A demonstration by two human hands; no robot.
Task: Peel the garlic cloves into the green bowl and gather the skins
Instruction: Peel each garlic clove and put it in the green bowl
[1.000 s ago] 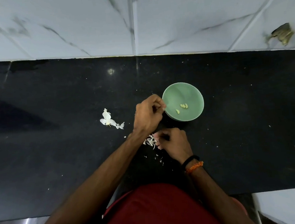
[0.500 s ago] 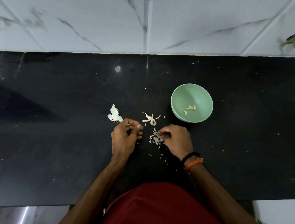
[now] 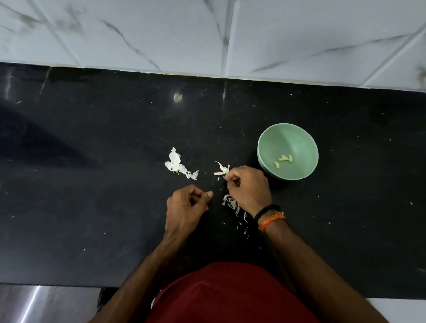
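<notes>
Nearest the counter's [image 3: 82, 197] front edge, the left hand [image 3: 185, 209] was loosely curled, seemingly holding nothing. The right hand [image 3: 248, 189] pinched a garlic skin [image 3: 222, 170] above the shredded skins [image 3: 232, 203]. Farther back-right, the green bowl [image 3: 272, 145] held peeled cloves [image 3: 284, 159].

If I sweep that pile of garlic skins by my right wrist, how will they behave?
The garlic skins look thin and curled, so probably very light and floppy. Loose flakes lie scattered across the black counter, so a quick sweep may scatter them rather than slide them together.
</notes>
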